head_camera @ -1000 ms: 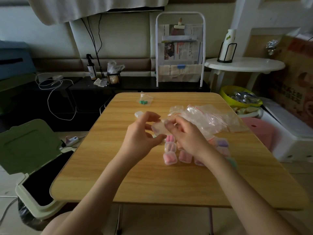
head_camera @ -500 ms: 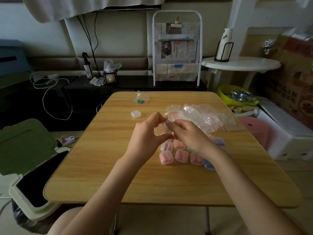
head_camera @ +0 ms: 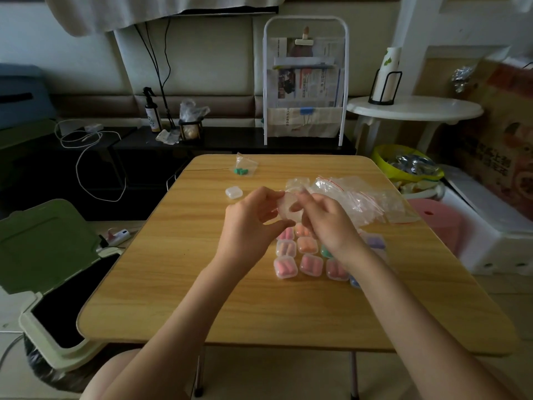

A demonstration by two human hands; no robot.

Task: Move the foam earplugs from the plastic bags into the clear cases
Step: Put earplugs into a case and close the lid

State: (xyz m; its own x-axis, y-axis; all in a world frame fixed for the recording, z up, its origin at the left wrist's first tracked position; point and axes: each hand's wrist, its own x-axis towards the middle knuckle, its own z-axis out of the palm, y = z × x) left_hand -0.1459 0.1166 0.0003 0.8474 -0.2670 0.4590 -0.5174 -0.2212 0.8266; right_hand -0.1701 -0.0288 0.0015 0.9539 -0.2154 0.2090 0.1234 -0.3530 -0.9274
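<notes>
Both hands met at the centre of the frame, above the wooden table (head_camera: 202, 298). The left hand (head_camera: 248, 226) had thumb & fingers curled, pinching the left edge of a small clear plastic bag (head_camera: 288, 209). The right hand (head_camera: 326, 223) pinched the same bag from the right side, fingers bent over it. What was inside the bag, I cannot tell.

Just below the hands, filled clear cases (head_camera: 300, 255) lay in rows on the table, w/ pink and orange earplugs inside; some were partly hidden by the right wrist. One closed white-ish case (head_camera: 233, 192) lay alone, upper left of the hands. Farther back, a bag w/ green earplugs (head_camera: 242, 168) lay near the far table edge. A pile of empty plastic bags (head_camera: 354, 194) lay at the right of centre.

At lower left of the frame stood an open green-lidded bin (head_camera: 49, 249). A white newspaper rack (head_camera: 305, 79) stood at top centre, and a round white side table (head_camera: 415, 109) at upper right.
</notes>
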